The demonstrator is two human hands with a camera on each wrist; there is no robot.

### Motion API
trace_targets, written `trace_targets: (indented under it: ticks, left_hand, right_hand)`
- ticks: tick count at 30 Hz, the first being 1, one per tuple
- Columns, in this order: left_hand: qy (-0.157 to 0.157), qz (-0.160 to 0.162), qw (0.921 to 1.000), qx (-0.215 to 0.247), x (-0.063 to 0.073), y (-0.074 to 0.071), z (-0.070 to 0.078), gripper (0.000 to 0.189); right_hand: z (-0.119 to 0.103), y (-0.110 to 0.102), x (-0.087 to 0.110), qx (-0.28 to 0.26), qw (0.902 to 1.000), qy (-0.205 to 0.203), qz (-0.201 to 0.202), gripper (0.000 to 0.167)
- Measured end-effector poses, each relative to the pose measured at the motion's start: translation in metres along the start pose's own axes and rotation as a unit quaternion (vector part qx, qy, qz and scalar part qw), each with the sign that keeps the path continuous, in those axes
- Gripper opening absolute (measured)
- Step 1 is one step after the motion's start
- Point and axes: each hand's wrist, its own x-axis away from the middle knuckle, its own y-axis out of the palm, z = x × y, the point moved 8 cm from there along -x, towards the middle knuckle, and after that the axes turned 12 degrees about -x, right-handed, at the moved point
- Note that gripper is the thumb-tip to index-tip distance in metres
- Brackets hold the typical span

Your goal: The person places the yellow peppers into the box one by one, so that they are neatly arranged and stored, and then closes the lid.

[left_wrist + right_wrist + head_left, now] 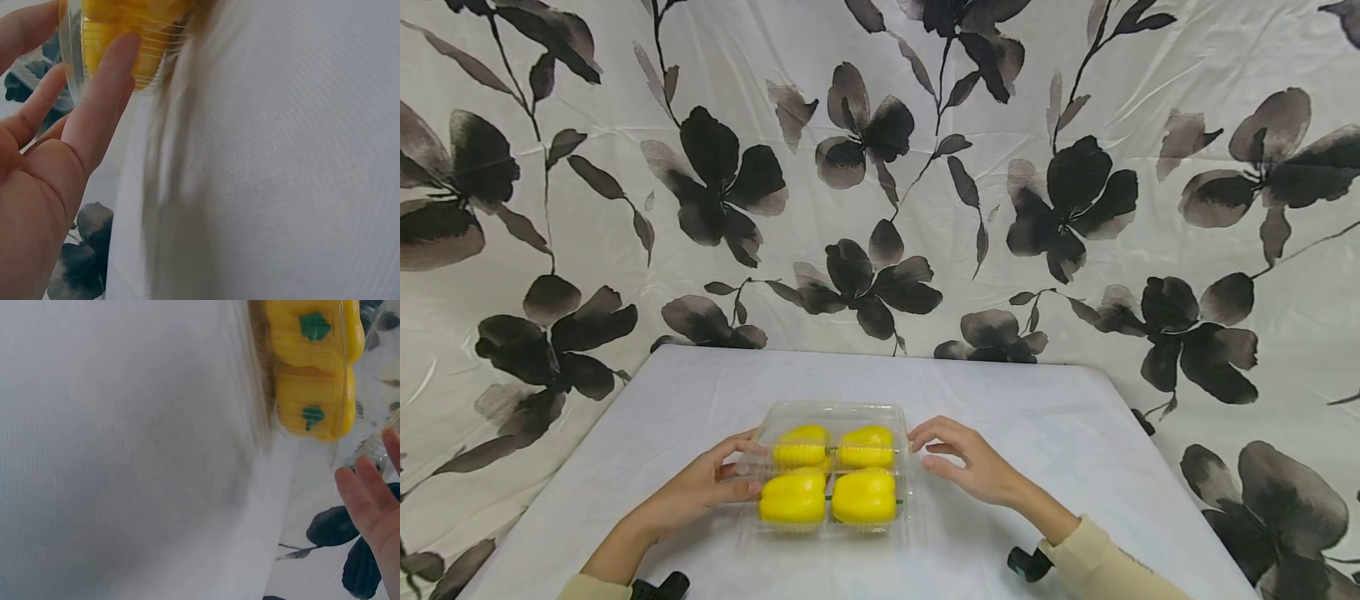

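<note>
A clear plastic clamshell box sits on the white table, packed with several yellow bell peppers. Green stems show on two of them in the right wrist view. At the box's left side, my left hand touches the plastic, its thumb lying along the ribbed wall and the other fingers extended farther back. My right hand is by the far right corner, fingers loosely bent, index fingertip at or very near the lid's edge. Whether the lid is fully closed, I cannot tell.
A white cloth covers the table. Behind it hangs a pale curtain with dark flower prints. Dark wrist devices, one by the left sleeve and one by the right, are at the near edge of view.
</note>
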Motion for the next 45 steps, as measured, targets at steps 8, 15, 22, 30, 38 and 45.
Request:
trace_targets:
  ticks: [8, 15, 22, 30, 38, 45]
  left_hand:
    - [-0.005, 0.007, 0.9997, 0.022, 0.002, 0.002, 0.002, 0.082]
    - [0.015, 0.01, 0.9989, 0.043, 0.006, 0.004, 0.005, 0.088]
    - [0.001, 0.014, 0.9996, 0.025, 0.01, 0.001, 0.005, 0.078]
    - [0.0, 0.003, 0.9995, 0.033, 0.016, 0.001, 0.006, 0.065]
    - [-0.039, 0.011, 0.9974, 0.06, 0.018, 0.003, 0.009, 0.063]
    - [-0.016, -0.008, 0.9986, 0.049, 0.026, 0.008, 0.013, 0.069]
  right_hand:
    - [0.004, 0.005, 0.005, 0.002, 0.9986, 0.048, 0.022, 0.034]
    - [0.008, 0.011, 0.007, 0.001, 0.9961, 0.081, 0.035, 0.046]
    - [0.011, 0.019, 0.012, -0.017, 0.9926, 0.118, 0.025, 0.063]
    - [0.013, 0.025, 0.019, -0.043, 0.9851, 0.163, 0.036, 0.07]
    - [0.013, 0.029, 0.021, -0.069, 0.9808, 0.175, 0.053, 0.069]
    - [0.017, 0.032, 0.023, -0.078, 0.9771, 0.187, 0.066, 0.069]
